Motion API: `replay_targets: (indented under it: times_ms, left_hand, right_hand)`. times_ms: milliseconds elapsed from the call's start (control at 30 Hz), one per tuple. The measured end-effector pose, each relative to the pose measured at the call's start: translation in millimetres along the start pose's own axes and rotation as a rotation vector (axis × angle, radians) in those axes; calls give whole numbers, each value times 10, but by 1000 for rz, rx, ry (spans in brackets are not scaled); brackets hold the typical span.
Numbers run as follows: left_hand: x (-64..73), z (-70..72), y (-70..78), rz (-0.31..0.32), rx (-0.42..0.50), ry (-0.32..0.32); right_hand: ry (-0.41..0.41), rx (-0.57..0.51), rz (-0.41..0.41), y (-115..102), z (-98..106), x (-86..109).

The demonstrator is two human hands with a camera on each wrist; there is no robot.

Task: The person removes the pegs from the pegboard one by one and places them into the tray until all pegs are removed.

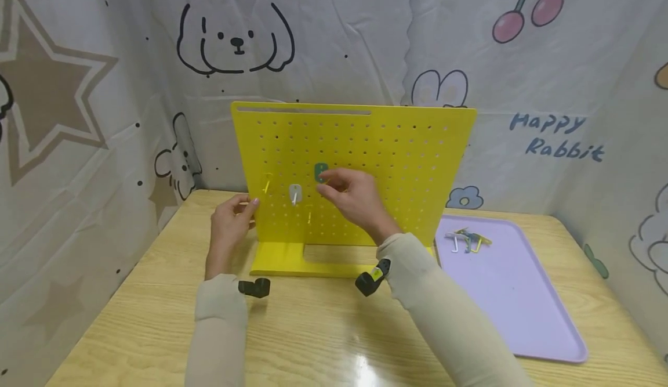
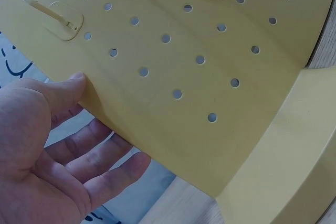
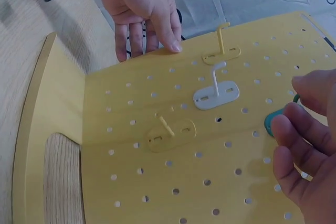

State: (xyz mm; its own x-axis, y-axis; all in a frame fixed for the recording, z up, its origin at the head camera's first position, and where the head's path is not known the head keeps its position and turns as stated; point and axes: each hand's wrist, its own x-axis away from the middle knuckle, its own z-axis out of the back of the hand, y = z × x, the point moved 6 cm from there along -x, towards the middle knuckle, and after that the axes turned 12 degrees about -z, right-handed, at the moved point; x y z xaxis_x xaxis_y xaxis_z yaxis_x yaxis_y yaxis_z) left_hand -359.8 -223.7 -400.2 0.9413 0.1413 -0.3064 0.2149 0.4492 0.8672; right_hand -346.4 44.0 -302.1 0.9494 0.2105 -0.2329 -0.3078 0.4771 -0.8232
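Pinching a green hook (image 1: pixel 320 169) at a yellow pegboard (image 1: pixel 402 161)

The right hand (image 1: pixel 355 195) held the hook's prong between thumb and finger, right of 3 mounted hooks (image 1: pixel 295 191); the left hand (image 1: pixel 229 220) gripped the board's left edge. The hook looked light, stiff and perhaps slippery, so its prong seemed the best hold; the bench (image 1: pixel 308 329) carried the board.

Your right hand (image 3: pixel 310 141) pinches the green hook (image 3: pixel 271 121) at the yellow pegboard (image 3: pixel 157 179). Your left hand (image 3: pixel 143 8) holds the board's edge, thumb on its face, near one yellow hook (image 3: pixel 221 52); the white hook (image 3: pixel 216 93) sits between your hands, another yellow hook (image 3: pixel 170 132) apart from both.
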Motion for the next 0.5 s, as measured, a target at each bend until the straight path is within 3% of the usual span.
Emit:
replay_targets:
  times_ms: [500]
  left_hand:
    - [2,-5,6,-13,-2,0]
  right_hand:
    - [45,7,-26,-37,-32,-30]
